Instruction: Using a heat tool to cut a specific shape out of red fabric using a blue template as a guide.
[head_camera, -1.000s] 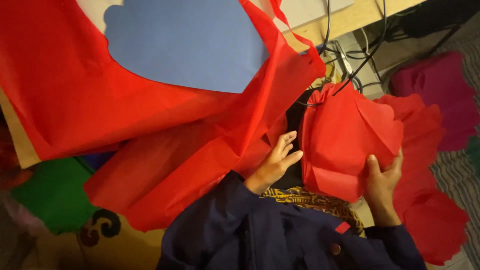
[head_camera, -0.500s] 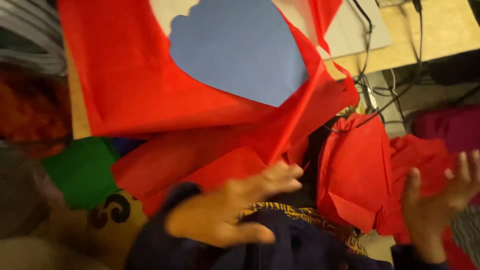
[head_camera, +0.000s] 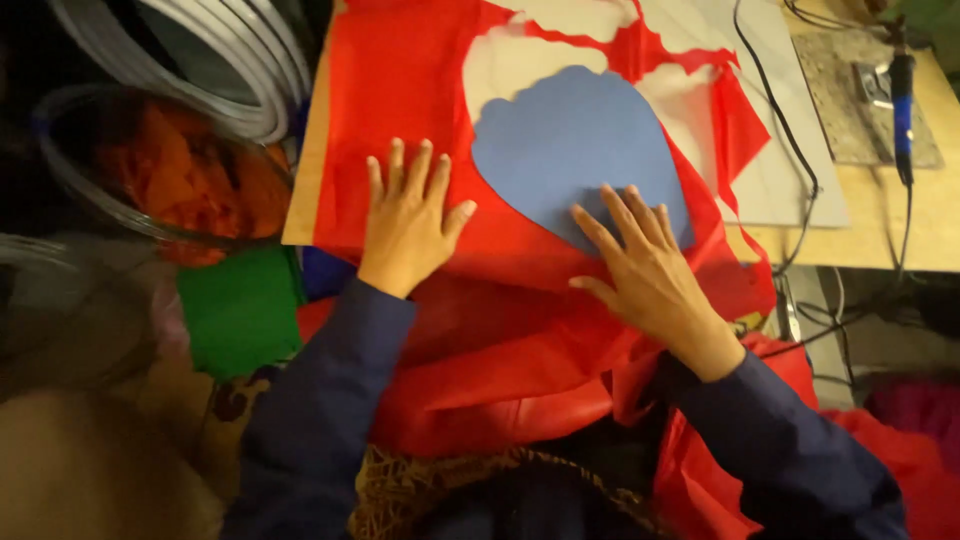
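Note:
A large sheet of thin red paper (head_camera: 400, 90) lies spread over a wooden table (head_camera: 900, 215), with a shape cut out of its far part. A blue scalloped card template (head_camera: 560, 140) rests on top of it. My left hand (head_camera: 408, 222) lies flat on the red paper, fingers spread, left of the template. Over the template's near right edge my right hand (head_camera: 645, 262) presses flat, fingertips on the blue card. Neither hand grips anything. More red paper (head_camera: 500, 370) hangs crumpled off the table's near edge into my lap.
A clear round tub (head_camera: 170, 180) with orange material stands at the left, below a white ring-shaped thing (head_camera: 230, 60). A green sheet (head_camera: 240, 310) lies beside the table. Black cables (head_camera: 790, 200) and a blue-handled tool (head_camera: 902, 100) sit on the right. Pink material (head_camera: 910, 410) lies lower right.
Both hands left the bundle of red paper at the right and moved up onto the table, landing flat on the red sheet and blue template. The view shifted toward the table.

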